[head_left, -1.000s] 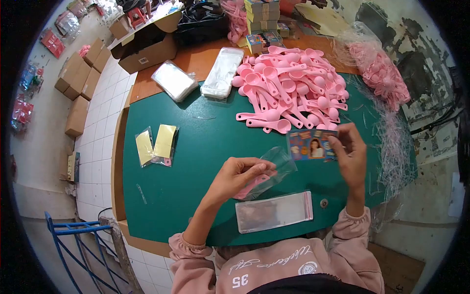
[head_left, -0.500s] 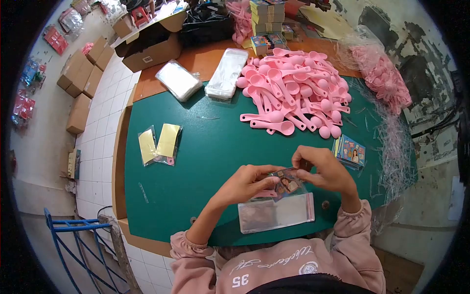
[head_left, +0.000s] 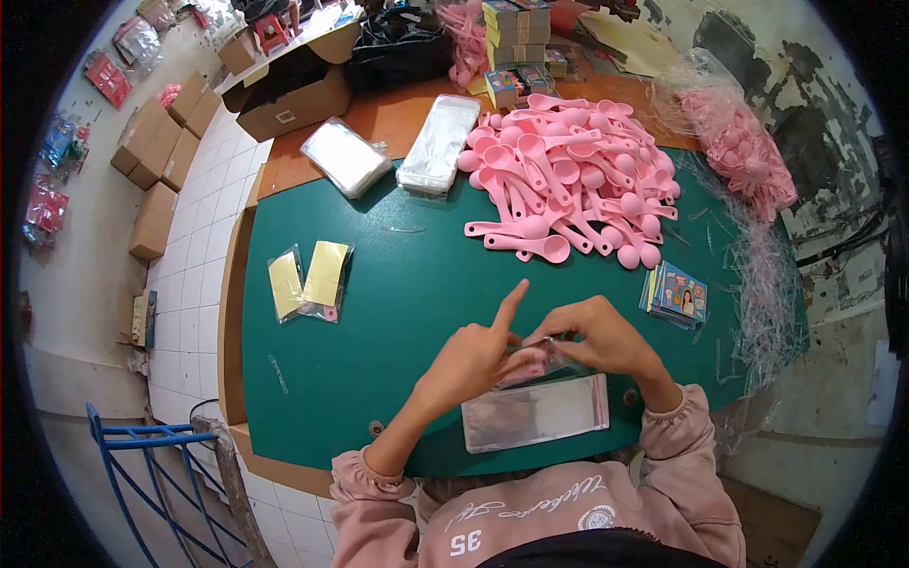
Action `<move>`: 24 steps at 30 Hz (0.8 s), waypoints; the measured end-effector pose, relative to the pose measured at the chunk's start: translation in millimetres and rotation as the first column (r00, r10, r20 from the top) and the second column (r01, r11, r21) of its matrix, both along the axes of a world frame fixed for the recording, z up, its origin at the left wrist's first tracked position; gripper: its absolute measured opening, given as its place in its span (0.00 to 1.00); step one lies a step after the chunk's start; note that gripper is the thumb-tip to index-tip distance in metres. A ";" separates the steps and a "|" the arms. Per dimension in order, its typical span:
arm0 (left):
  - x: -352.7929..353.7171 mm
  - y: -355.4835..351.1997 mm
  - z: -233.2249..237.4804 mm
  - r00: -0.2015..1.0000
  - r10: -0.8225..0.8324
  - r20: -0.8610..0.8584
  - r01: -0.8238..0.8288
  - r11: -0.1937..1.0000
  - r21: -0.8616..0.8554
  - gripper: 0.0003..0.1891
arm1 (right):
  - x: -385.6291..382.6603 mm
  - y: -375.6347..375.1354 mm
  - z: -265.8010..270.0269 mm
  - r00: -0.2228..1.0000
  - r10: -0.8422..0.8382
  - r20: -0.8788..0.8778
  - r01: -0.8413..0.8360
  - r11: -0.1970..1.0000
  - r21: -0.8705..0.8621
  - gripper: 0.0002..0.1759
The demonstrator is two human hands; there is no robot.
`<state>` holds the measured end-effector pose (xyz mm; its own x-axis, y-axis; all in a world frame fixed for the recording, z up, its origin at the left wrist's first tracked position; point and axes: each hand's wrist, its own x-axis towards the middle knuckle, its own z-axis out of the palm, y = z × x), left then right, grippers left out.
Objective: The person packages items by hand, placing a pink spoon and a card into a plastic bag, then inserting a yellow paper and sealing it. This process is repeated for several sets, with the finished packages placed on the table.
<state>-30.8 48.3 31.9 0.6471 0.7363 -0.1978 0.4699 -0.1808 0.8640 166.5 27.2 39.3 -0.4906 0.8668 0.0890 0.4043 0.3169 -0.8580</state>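
Note:
Between my hands, above the near side of the green table, is a small clear plastic bag (head_left: 561,360) with something pink inside, likely a spoon. My left hand (head_left: 473,358) pinches the bag's left side, its index finger stretched away from me. On the other side my right hand (head_left: 606,339) has its fingers closed on the bag's upper edge. The card seen earlier is mostly hidden by the fingers. Just below the hands lies a stack of flat clear bags (head_left: 535,414). Printed cards (head_left: 680,292) are stacked right of my right hand.
A large heap of pink measuring spoons (head_left: 568,180) covers the table's far right. Two filled bags with yellow cards (head_left: 325,273) lie at left. Stacks of clear bags (head_left: 440,142) sit at the back, near an open cardboard box (head_left: 294,102). Plastic shreds (head_left: 762,303) line the right edge.
My left index finger has lifted off and points outward. My right hand has come down and left along the bag, and the card's printed face has mostly gone from sight.

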 end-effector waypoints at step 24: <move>-18.7 -57.8 -30.9 0.740 0.496 0.455 -0.067 0.727 -0.684 0.34 | -13.0 -25.7 7.7 0.993 0.022 0.119 -0.030 0.997 0.066 0.27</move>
